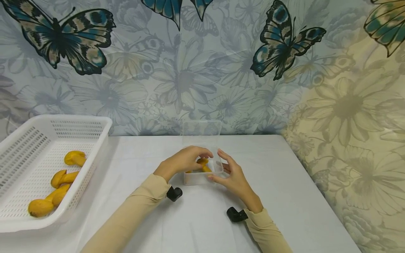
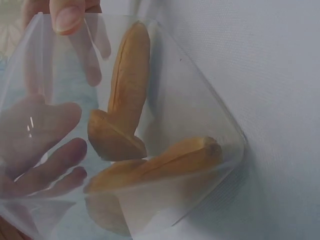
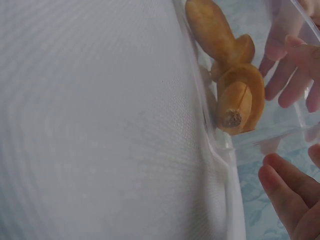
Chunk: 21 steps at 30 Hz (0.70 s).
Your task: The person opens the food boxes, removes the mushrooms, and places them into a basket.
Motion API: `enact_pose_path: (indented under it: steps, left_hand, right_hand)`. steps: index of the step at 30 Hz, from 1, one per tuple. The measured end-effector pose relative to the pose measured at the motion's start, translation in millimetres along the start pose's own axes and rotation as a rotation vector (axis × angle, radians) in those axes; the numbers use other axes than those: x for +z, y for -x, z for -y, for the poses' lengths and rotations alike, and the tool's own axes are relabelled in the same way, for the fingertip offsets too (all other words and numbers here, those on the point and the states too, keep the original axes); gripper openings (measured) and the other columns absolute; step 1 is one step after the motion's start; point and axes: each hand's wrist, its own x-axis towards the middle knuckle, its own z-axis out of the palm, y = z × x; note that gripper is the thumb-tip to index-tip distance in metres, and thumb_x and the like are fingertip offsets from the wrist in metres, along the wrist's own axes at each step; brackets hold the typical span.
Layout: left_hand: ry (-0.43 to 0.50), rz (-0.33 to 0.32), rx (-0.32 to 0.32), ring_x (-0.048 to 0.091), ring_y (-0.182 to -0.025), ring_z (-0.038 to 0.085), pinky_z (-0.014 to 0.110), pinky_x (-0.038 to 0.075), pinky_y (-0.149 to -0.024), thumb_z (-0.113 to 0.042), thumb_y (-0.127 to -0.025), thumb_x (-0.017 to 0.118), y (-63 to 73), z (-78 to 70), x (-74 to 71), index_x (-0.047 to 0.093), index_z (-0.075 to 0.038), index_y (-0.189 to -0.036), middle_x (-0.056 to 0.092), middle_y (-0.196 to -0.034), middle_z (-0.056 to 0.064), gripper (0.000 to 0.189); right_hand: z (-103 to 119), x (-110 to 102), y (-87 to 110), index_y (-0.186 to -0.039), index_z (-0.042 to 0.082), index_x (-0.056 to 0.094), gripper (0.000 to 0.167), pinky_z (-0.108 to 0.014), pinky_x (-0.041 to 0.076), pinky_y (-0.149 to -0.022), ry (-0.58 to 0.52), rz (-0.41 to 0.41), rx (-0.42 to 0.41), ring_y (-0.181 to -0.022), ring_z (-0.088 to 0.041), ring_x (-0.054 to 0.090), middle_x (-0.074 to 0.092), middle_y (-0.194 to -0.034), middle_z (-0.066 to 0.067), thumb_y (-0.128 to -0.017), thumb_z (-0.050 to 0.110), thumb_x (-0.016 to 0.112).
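Note:
A clear plastic box (image 1: 199,179) stands on the table with its clear lid (image 1: 201,129) raised at the back. Inside lie yellow-brown mushrooms, one mushroom (image 2: 129,80) lengthwise and another mushroom (image 2: 165,162) across its cap end. My left hand (image 1: 186,160) reaches down into the box from above. Its loose fingers (image 3: 287,82) stay apart from the mushrooms and hold nothing. At the box's right end my right hand (image 1: 232,175) holds the corner, with the thumb on the front and the fingers round the end. Part of that contact is hidden.
A white perforated basket (image 1: 104,140) stands at the left with several yellow mushrooms (image 1: 41,207) along its right side. A white cloth covers the table (image 1: 272,158). Behind and to the right rises a wall (image 1: 186,88) with butterfly and flower patterns.

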Motion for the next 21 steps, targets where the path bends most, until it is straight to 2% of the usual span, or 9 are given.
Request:
enact_pose_path:
  steps: [7,16,21]
  left_hand:
    - [-0.090,0.019,-0.050,0.062,-0.119,0.020,0.041,0.051,-0.104,-0.005,-0.091,0.069,-6.9,-1.5,3.1,0.063,-0.017,-0.131,0.069,-0.126,0.003,0.042]
    - [-0.218,0.019,-0.071,0.065,-0.105,0.016,0.038,0.054,-0.096,-0.008,-0.091,0.070,-9.8,-1.6,8.5,0.066,-0.018,-0.128,0.071,-0.119,-0.002,0.039]
    - [-0.301,0.024,-0.088,0.065,-0.100,0.014,0.036,0.054,-0.094,-0.016,-0.089,0.075,-11.1,-3.3,10.4,0.067,-0.019,-0.128,0.072,-0.116,-0.003,0.040]
  right_hand:
    - [0,-1,0.2,-0.153,0.010,0.035,0.092,-0.047,0.051,-0.103,0.003,-0.003,-0.004,-0.136,-0.041,0.047,0.035,-0.160,-0.012,-0.077,0.017,0.086]
    - [2,-1,0.4,-0.152,0.007,0.035,0.092,-0.046,0.050,-0.104,-0.012,0.001,0.004,-0.135,-0.040,0.048,0.035,-0.159,-0.013,-0.077,0.017,0.086]
    - [1,-2,0.3,-0.153,0.012,0.035,0.092,-0.045,0.049,-0.105,-0.016,0.002,0.013,-0.135,-0.039,0.049,0.035,-0.160,-0.011,-0.077,0.019,0.086]
